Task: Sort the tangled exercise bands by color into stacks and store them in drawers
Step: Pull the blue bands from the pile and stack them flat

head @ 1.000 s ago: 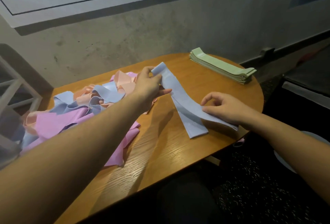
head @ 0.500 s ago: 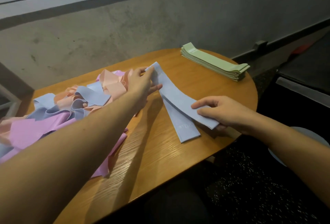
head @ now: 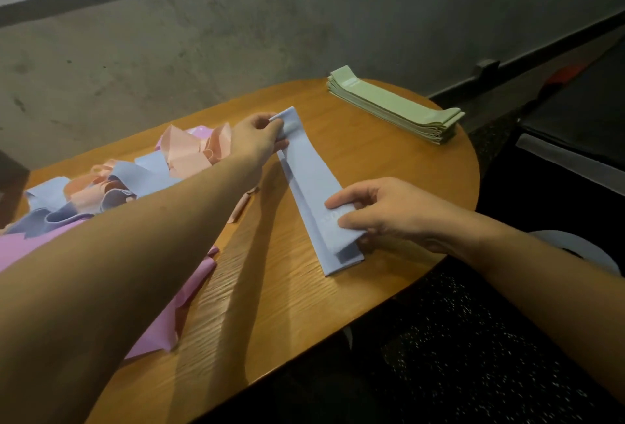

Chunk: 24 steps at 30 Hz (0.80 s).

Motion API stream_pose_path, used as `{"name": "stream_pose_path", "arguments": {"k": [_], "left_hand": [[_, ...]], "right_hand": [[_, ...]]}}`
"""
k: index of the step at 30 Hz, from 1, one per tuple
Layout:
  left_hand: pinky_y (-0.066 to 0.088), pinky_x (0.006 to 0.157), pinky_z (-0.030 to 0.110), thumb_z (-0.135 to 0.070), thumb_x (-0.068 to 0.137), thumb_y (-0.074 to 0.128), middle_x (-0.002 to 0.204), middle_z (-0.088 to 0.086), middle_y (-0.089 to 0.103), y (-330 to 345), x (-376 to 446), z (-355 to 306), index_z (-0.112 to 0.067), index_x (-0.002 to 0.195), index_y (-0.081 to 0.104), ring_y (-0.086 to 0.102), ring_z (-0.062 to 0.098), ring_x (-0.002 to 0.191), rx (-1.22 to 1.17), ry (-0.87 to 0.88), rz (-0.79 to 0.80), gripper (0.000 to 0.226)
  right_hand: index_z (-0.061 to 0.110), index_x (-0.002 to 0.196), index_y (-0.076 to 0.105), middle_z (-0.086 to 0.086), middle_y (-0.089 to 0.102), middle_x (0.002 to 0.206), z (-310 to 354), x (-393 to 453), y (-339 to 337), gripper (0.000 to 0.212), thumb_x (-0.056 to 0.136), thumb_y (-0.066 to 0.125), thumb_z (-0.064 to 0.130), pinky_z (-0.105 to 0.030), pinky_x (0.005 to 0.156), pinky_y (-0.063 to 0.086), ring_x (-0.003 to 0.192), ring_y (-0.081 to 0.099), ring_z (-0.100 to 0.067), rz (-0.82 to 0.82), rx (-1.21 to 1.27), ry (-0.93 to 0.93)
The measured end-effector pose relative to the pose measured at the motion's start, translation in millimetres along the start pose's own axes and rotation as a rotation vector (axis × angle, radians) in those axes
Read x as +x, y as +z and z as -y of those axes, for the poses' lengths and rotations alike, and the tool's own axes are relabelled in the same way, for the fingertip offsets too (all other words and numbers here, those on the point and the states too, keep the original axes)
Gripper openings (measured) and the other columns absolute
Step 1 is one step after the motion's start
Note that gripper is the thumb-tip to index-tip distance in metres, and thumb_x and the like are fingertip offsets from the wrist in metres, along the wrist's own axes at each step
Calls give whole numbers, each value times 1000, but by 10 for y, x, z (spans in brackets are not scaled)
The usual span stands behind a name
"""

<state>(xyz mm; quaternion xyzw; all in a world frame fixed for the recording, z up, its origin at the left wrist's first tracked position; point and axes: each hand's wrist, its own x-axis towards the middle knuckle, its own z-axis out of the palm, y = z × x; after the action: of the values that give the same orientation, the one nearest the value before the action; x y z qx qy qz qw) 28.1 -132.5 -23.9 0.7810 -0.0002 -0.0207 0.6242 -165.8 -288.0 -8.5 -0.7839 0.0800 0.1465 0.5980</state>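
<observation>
A flat blue band (head: pixel 311 173) stretches between my hands over another blue band (head: pixel 324 254) that lies on the wooden table (head: pixel 372 159). My left hand (head: pixel 258 139) pinches the upper band's far end. My right hand (head: pixel 378 210) grips its near end, thumb on top. A tangled heap of blue, peach and pink bands (head: pixel 111 186) lies at the table's left, partly hidden by my left forearm. A neat stack of green bands (head: pixel 395 105) sits at the table's far right.
A grey concrete wall runs right behind the table. The table's rounded right edge (head: pixel 473 166) drops to a dark speckled floor (head: pixel 473 356). A dark object (head: pixel 581 126) stands at the far right.
Both hands have lowered the held blue band and turned it into line over the blue band on the table. The camera has tilted down.
</observation>
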Motion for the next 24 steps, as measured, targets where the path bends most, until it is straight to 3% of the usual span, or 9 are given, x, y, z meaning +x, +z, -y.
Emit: {"name": "stream_pose_path", "arguments": {"k": [3,8,12,14,21,24], "left_hand": [[62,81,29,-21,101,61,105,2,68,28,37,48,-16,125,62,73,16,88,80,12,16,25],[63,79,36,-21,101,60,102,0,67,43,78,126,-18,127,62,73,19,87,149,22,36,26],[63,80,38,-23,101,60,111,0,65,33,75,181,-21,121,64,68,19,98,288,106,78,21],[62,82,36,-24,101,61,114,0,64,32,98,198,-21,122,64,67,17,98,332,140,90,22],[59,89,35,-16,99,61,115,1,65,39,192,256,-22,122,66,66,17,101,424,179,72,23],[56,95,34,-14,100,59,115,-1,65,51,218,280,-19,123,67,65,16,104,434,179,60,24]], "right_hand": [[25,112,71,-2,68,95,-56,68,63,27,88,73,11,-21,54,53,56,61,-5,41,-142,1],[29,108,74,10,56,68,-198,177,88,26,83,79,29,-10,53,37,53,50,4,-8,-485,-168],[38,95,73,8,56,77,-303,172,27,11,85,74,43,-21,63,39,72,54,-4,-31,-730,-326],[38,93,74,10,57,83,-355,151,-9,11,86,72,46,-26,71,45,81,55,-3,-15,-741,-401],[40,102,73,17,58,101,-502,90,-98,29,79,74,57,-26,87,46,103,54,-5,121,-707,-539],[35,100,76,16,59,100,-545,106,-104,23,81,79,47,-15,81,41,99,54,0,108,-678,-587]]}}
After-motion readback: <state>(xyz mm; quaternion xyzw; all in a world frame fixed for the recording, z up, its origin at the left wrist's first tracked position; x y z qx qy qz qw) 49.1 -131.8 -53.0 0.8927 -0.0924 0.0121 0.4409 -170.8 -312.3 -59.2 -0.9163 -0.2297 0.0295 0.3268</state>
